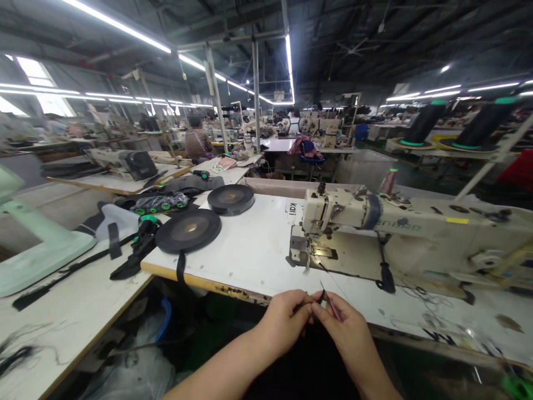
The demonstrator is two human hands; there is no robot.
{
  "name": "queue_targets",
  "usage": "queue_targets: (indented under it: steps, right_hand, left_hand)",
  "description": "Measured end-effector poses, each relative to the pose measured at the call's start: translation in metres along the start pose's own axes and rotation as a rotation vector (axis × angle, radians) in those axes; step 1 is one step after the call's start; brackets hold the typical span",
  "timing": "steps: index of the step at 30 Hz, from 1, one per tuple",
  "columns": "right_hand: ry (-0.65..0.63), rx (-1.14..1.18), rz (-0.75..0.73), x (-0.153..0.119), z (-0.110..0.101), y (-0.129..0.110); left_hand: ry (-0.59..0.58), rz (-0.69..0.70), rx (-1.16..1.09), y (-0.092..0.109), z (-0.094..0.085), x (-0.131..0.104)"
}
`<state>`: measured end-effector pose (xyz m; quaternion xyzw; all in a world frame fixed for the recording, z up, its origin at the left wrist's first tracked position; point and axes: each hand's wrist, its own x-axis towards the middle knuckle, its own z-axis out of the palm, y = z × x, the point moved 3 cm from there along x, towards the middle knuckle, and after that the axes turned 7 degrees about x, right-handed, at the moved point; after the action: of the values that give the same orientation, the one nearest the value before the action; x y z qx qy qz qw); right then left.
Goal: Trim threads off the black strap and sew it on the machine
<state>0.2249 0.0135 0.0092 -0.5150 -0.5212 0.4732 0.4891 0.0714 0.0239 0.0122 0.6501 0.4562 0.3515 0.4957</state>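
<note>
My left hand [285, 319] and my right hand [345, 328] meet at the front edge of the white sewing table [258, 255]. Both pinch a small dark piece of fabric [317, 303] between their fingertips. My right hand also holds a thin pink-handled tool [331, 303] that points up and to the left. More dark fabric [308, 361] lies in my lap below the hands. A cream sewing machine [375, 233] stands just beyond them, its needle end at the left.
Two flat rolls of black tape [189, 229] [231, 198] lie on the table's left part. A pale green machine base [37, 250] sits on the adjoining table at left, with black straps and thread cones. Other workstations and a seated person fill the hall behind.
</note>
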Motion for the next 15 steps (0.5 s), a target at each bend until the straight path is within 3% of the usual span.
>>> queue_targets:
  steps: [7, 15]
  right_hand:
    - [0.015, -0.103, -0.007, 0.0, -0.003, 0.006]
    - [0.252, 0.032, 0.008, -0.012, 0.012, 0.007]
  left_hand:
    - [0.02, -0.043, 0.019, -0.002, -0.005, -0.003]
    - [0.076, 0.305, 0.244, 0.005, -0.009, -0.007]
